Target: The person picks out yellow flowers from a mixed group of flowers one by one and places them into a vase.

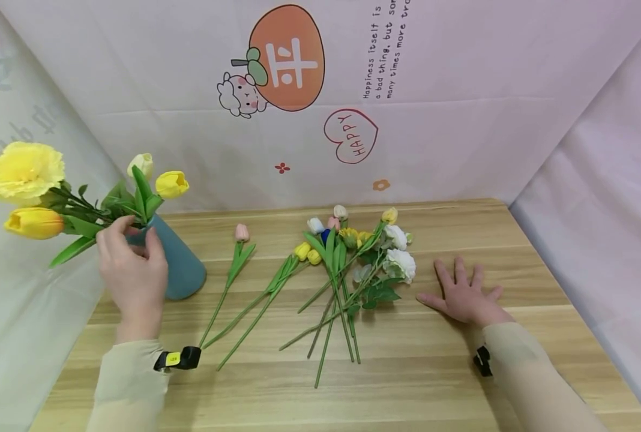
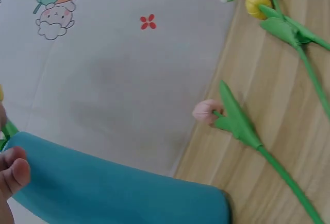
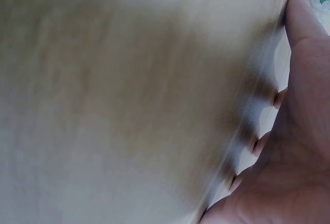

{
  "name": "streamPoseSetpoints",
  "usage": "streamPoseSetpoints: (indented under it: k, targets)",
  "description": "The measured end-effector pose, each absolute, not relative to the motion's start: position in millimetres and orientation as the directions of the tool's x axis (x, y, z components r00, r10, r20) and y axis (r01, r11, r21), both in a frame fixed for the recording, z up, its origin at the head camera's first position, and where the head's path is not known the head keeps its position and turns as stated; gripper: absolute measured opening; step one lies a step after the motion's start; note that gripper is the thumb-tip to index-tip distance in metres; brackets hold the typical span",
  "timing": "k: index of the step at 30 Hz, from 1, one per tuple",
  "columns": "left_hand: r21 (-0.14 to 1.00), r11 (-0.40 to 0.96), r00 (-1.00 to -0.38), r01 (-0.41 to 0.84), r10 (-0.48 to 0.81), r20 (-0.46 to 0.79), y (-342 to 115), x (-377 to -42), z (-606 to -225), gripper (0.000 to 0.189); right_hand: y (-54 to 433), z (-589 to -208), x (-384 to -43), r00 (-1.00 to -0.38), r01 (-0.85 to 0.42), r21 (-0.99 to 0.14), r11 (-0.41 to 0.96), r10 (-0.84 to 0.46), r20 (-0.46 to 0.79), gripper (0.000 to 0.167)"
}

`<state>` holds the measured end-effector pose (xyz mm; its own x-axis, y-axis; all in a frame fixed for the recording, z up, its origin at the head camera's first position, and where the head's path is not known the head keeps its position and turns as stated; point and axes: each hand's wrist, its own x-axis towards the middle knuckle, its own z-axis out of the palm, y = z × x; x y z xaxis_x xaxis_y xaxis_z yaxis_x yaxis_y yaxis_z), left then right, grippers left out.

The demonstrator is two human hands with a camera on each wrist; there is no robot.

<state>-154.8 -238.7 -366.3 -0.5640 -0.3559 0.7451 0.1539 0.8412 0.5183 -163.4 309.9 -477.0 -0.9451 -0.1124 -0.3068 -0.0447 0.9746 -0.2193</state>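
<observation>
My left hand (image 1: 134, 261) is at the mouth of a blue vase (image 1: 179, 264), fingers curled around flower stems just at the rim; the fingers hide the grip itself. Out of the vase rise a large ruffled yellow flower (image 1: 23, 174), an orange-yellow tulip (image 1: 35, 223), a yellow tulip (image 1: 171, 184) and a pale cream tulip (image 1: 140, 164). In the left wrist view, fingertips (image 2: 19, 171) show against the upper end of the vase. My right hand (image 1: 467, 298) rests flat on the wooden table, fingers spread, holding nothing, to the right of the white flowers (image 1: 400, 265).
A pink tulip (image 1: 242, 233) lies right of the vase, then yellow tulips (image 1: 302, 251) with crossed stems. Mid-table is a loose pile with a white tulip (image 1: 315, 225), a sunflower (image 1: 349, 237) and several others. A printed white cloth (image 1: 434, 144) hangs behind the table (image 1: 407, 384).
</observation>
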Motion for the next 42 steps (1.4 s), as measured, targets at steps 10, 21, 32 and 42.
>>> streamPoseSetpoints:
  k: [10, 21, 32, 42]
  targets:
    - [0.294, 0.907, -0.732, 0.301, 0.022, 0.681, -207, -158, -403, 0.017, 312, -478, -163, -0.944, -0.037, -0.225, 0.974, -0.108, -0.313, 0.11]
    - [0.275, 0.94, -0.978, 0.201, 0.179, 0.104, -162, -160, -435, 0.015, 311, -477, -161, -0.942, -0.035, -0.223, 0.974, -0.106, -0.317, 0.109]
    - [0.234, 0.954, -0.982, 0.189, 0.186, 0.034, -149, -160, -459, 0.01, 309, -476, -161, -0.943, -0.039, -0.223, 0.974, -0.11, -0.314, 0.108]
    - [0.216, 0.951, -0.973, 0.22, 0.196, 0.124, -154, -156, -459, 0.02, 309, -476, -163, -0.944, -0.04, -0.219, 0.975, -0.108, -0.311, 0.108]
